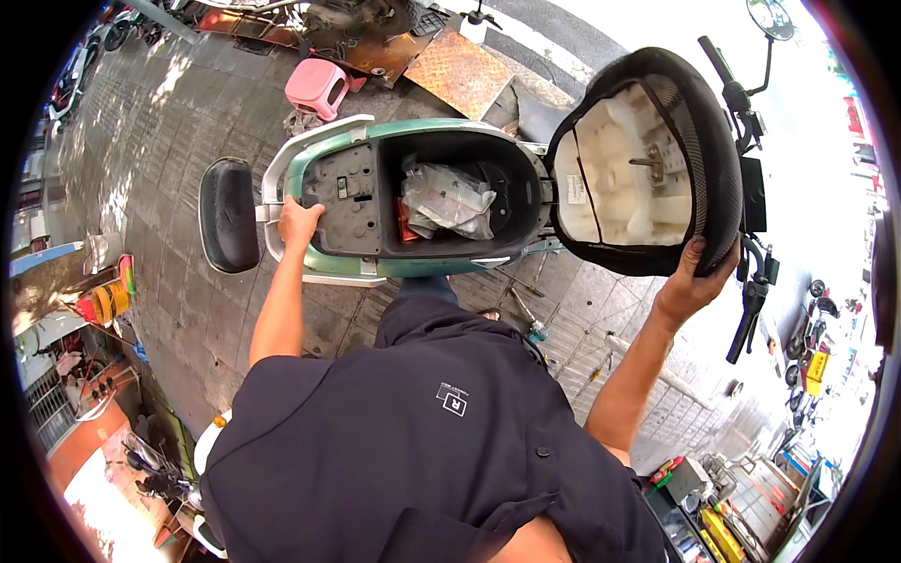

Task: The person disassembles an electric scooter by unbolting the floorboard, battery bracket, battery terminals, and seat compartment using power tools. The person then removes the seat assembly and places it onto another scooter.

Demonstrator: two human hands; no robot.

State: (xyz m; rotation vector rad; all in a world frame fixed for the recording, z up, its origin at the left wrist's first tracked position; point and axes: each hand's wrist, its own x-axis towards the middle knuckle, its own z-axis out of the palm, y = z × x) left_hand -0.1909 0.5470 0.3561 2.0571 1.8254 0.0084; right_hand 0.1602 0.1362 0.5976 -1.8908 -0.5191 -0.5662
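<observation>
A green scooter body (328,253) stands across in front of me, with its seat (723,159) tipped up at the right. The seat's pale underside, with a metal latch loop, faces the storage compartment. My right hand (694,286) grips the lower edge of the raised seat. At the scooter's tail, my left hand (298,223) is closed over the rear edge, beside the grey plastic deck (343,211). Inside the black storage compartment (511,202) lie clear plastic bags (450,199) and something orange-red, partly covered by them.
A black padded backrest (230,216) sticks out behind the tail. Handlebars (751,319) and a mirror (771,17) are at the right. Beyond the scooter are a pink stool (317,87) and a rusty metal plate (460,75). A tool (533,324) lies on the paving near me.
</observation>
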